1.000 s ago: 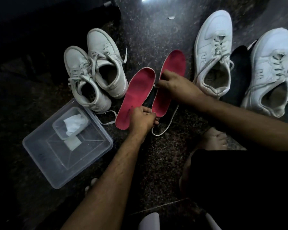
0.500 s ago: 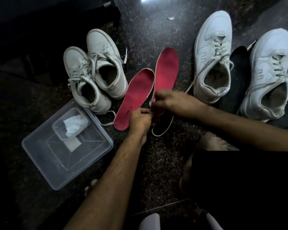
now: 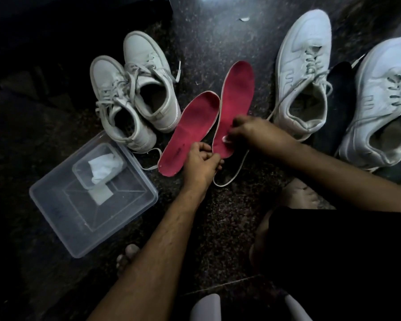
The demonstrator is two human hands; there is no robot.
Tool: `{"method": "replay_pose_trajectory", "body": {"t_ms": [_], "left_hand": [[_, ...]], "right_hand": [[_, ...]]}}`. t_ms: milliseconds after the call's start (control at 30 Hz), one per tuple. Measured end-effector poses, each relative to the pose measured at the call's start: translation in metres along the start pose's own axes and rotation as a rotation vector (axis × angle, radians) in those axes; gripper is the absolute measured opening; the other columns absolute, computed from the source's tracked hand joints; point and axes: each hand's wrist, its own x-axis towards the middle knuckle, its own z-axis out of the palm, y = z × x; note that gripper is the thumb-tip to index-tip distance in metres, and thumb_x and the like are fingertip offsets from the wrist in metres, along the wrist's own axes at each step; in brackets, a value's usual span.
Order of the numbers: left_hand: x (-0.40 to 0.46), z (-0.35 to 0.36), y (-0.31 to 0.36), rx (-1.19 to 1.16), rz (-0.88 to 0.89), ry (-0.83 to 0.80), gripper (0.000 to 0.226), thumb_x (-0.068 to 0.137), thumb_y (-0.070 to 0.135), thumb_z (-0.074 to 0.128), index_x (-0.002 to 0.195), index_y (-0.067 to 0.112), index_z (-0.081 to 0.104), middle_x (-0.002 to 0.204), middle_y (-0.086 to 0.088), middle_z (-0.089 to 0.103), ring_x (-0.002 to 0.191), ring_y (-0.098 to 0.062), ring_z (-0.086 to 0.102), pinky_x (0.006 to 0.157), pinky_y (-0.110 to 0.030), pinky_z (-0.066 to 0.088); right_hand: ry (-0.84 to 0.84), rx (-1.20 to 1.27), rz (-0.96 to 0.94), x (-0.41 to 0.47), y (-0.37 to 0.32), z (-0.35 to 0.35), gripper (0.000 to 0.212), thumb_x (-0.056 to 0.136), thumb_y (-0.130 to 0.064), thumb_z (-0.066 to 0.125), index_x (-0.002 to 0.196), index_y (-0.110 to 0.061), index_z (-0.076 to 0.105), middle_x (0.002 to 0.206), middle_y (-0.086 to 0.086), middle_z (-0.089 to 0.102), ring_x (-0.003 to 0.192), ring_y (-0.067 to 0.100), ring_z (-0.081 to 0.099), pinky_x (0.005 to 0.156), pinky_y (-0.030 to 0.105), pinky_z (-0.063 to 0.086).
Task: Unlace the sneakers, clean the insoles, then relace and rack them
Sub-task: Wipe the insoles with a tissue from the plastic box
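Observation:
Two red insoles lie side by side on the dark floor, the left insole (image 3: 190, 133) flat and the right insole (image 3: 235, 100) beside it. My left hand (image 3: 202, 165) grips the heel end of the right insole with curled fingers. On that insole's lower half, my right hand (image 3: 252, 133) pinches a small white piece (image 3: 225, 139); whether it is a wipe or a lace end I cannot tell. A grey-white pair of laced sneakers (image 3: 134, 100) stands to the left. A white pair stands to the right, one sneaker (image 3: 303, 72) nearer and the other sneaker (image 3: 380, 100) at the edge.
A clear plastic box (image 3: 63, 212) at lower left holds a small tub with a white wipe (image 3: 102, 167). A loose white lace (image 3: 232, 177) loops on the floor under the hands. A black insole (image 3: 338, 100) lies between the white sneakers. My bare feet are near the bottom.
The right insole has shifted left and now lies close against the other. My right hand slid from its middle down toward the heel. My left hand stayed at the heel ends.

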Motion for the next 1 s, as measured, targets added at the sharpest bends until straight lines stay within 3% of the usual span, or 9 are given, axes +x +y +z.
{"method": "replay_pose_trajectory", "body": {"t_ms": [133, 233, 333, 433, 533, 600, 700, 833, 1000], "left_hand": [[-0.005, -0.001, 0.007, 0.052, 0.09, -0.044, 0.034, 0.072, 0.012, 0.063, 0.103, 0.022, 0.051, 0.062, 0.002, 0.058, 0.061, -0.018, 0.06, 0.066, -0.034, 0.049], [-0.006, 0.001, 0.013, 0.092, 0.122, -0.059, 0.042, 0.072, 0.012, 0.063, 0.113, 0.02, 0.057, 0.055, 0.01, 0.052, 0.056, -0.011, 0.051, 0.062, -0.031, 0.045], [-0.007, -0.003, 0.011, 0.222, 0.206, -0.026, 0.028, 0.071, 0.018, 0.066, 0.096, 0.028, 0.061, 0.058, 0.002, 0.054, 0.056, -0.009, 0.048, 0.059, -0.031, 0.042], [-0.008, -0.005, 0.004, 0.302, 0.244, 0.026, 0.021, 0.072, 0.02, 0.068, 0.09, 0.025, 0.061, 0.061, -0.009, 0.057, 0.054, -0.011, 0.047, 0.059, -0.03, 0.042], [-0.01, -0.005, 0.006, 0.358, 0.272, 0.101, 0.016, 0.074, 0.016, 0.067, 0.086, 0.021, 0.057, 0.055, 0.004, 0.05, 0.051, -0.01, 0.043, 0.058, -0.03, 0.042], [-0.01, -0.004, 0.009, 0.398, 0.274, 0.139, 0.014, 0.078, 0.014, 0.065, 0.084, 0.021, 0.055, 0.056, 0.007, 0.05, 0.054, -0.012, 0.047, 0.06, -0.032, 0.042], [-0.003, -0.001, 0.006, 0.422, 0.207, 0.116, 0.012, 0.083, 0.018, 0.066, 0.081, 0.02, 0.055, 0.069, 0.006, 0.059, 0.068, -0.016, 0.057, 0.065, -0.033, 0.043], [0.002, 0.001, 0.005, 0.474, 0.146, 0.083, 0.024, 0.086, 0.016, 0.07, 0.072, 0.024, 0.052, 0.063, 0.009, 0.056, 0.057, -0.009, 0.052, 0.057, -0.026, 0.039], [-0.006, -0.001, 0.021, 0.429, 0.12, 0.096, 0.022, 0.073, 0.018, 0.075, 0.065, 0.019, 0.054, 0.054, 0.008, 0.051, 0.049, -0.011, 0.044, 0.051, -0.026, 0.036]], "right_hand": [[0.231, -0.102, 0.296, 0.013, 0.017, -0.008, 0.029, 0.097, -0.032, 0.057, 0.106, -0.009, 0.071, 0.098, 0.014, 0.053, 0.089, 0.035, 0.061, 0.076, 0.039, 0.05], [0.267, -0.049, 0.04, 0.008, -0.003, -0.011, 0.027, 0.096, -0.029, 0.056, 0.112, -0.01, 0.067, 0.104, 0.011, 0.056, 0.091, 0.027, 0.061, 0.074, 0.036, 0.05], [0.004, -0.108, -0.263, 0.003, -0.008, -0.003, 0.024, 0.093, -0.027, 0.054, 0.111, -0.013, 0.062, 0.106, 0.006, 0.055, 0.087, 0.015, 0.057, 0.066, 0.032, 0.046], [0.229, -0.172, 0.016, 0.013, 0.012, 0.001, 0.017, 0.098, -0.021, 0.053, 0.097, -0.005, 0.054, 0.093, 0.017, 0.05, 0.078, 0.034, 0.058, 0.063, 0.043, 0.046], [0.377, -0.133, 0.173, 0.016, 0.018, -0.009, 0.011, 0.095, -0.015, 0.057, 0.096, -0.004, 0.053, 0.092, 0.018, 0.049, 0.077, 0.037, 0.057, 0.063, 0.043, 0.044], [0.34, -0.092, -0.031, 0.011, 0.006, -0.011, 0.015, 0.094, -0.02, 0.057, 0.102, -0.007, 0.056, 0.096, 0.012, 0.05, 0.081, 0.03, 0.057, 0.064, 0.036, 0.043], [0.069, -0.072, -0.209, 0.005, -0.006, 0.005, 0.027, 0.094, -0.029, 0.053, 0.115, -0.014, 0.058, 0.117, 0.003, 0.053, 0.101, 0.016, 0.058, 0.079, 0.032, 0.051], [0.037, -0.119, -0.125, 0.011, 0.001, 0.019, 0.033, 0.092, -0.033, 0.047, 0.114, -0.013, 0.062, 0.113, 0.006, 0.058, 0.096, 0.022, 0.062, 0.073, 0.042, 0.051], [0.287, -0.106, 0.203, 0.03, 0.023, -0.016, 0.02, 0.094, -0.018, 0.055, 0.106, -0.003, 0.062, 0.104, 0.019, 0.054, 0.093, 0.036, 0.059, 0.075, 0.041, 0.046]]}}
